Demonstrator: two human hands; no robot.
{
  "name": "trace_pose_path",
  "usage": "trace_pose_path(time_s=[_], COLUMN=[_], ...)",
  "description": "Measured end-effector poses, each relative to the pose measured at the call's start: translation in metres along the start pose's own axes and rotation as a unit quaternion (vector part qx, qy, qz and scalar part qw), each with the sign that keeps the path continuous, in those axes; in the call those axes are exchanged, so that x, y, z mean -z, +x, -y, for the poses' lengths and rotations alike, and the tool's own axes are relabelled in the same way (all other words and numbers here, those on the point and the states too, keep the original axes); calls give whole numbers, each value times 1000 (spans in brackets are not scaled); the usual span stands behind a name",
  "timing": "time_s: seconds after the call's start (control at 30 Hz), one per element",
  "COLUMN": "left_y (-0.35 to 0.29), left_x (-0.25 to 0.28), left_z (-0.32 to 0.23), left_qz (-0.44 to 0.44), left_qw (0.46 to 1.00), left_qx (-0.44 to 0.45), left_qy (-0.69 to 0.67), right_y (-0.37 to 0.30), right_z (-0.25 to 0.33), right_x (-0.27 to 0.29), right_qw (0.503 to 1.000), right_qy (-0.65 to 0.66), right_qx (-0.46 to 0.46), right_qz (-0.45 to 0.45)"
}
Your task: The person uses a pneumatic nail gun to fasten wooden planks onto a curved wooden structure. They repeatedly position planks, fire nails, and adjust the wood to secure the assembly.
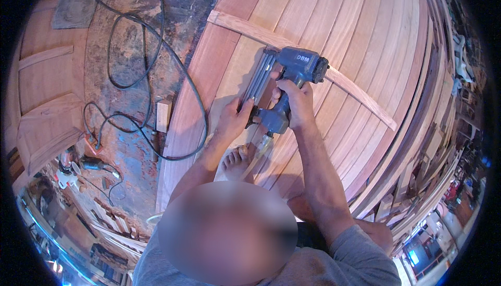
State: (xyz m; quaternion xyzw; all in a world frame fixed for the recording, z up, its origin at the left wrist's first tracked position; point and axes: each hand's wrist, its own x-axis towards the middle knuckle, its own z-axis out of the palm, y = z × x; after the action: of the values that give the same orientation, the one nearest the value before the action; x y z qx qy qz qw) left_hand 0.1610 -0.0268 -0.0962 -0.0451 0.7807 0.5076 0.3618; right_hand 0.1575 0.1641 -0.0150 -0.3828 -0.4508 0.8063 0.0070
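A dark blue nail gun (300,59) is between my two hands, above a panel of reddish planks (313,20). My right hand (300,101) is wrapped round its handle, with the fingers by the trigger. My left hand (233,119) is closed on the lower end of the long metal magazine (259,80). The gun's nose is near a narrow wooden batten (360,95) lying across the planks; whether they touch I cannot tell. A pale hose fitting (265,145) comes off the base of the handle. My bare foot (237,161) rests on the panel below the gun.
A dark hose (180,62) loops over the stained work surface at left and onto the panel's edge. A small wood block (163,115) stands beside it. A power tool (68,171) lies at lower left, near a panelled wooden door (44,82). Long timber strips (417,150) are stacked at right.
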Motion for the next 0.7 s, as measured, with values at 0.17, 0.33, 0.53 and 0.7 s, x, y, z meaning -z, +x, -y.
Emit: trace_pose_path(time_s=[0.17, 0.33, 0.53, 0.7], left_y=[-1, 0, -17, -64], left_x=[1, -2, 13, 40], left_z=[-7, -5, -34, -82], left_qz=[-14, -9, 0, 34], left_qw=[1000, 1000, 987, 965], left_qx=[-15, 0, -27, -214], left_qy=[17, -23, 160, 148], right_y=[2, 6, -13, -50], right_z=[-1, -2, -3, -18], right_x=[5, 5, 2, -11], right_qw=[1000, 1000, 1000, 996], right_qy=[-5, -11, -5, -60], right_qx=[-5, -10, -7, -54], right_qz=[5, 3, -18, -23])
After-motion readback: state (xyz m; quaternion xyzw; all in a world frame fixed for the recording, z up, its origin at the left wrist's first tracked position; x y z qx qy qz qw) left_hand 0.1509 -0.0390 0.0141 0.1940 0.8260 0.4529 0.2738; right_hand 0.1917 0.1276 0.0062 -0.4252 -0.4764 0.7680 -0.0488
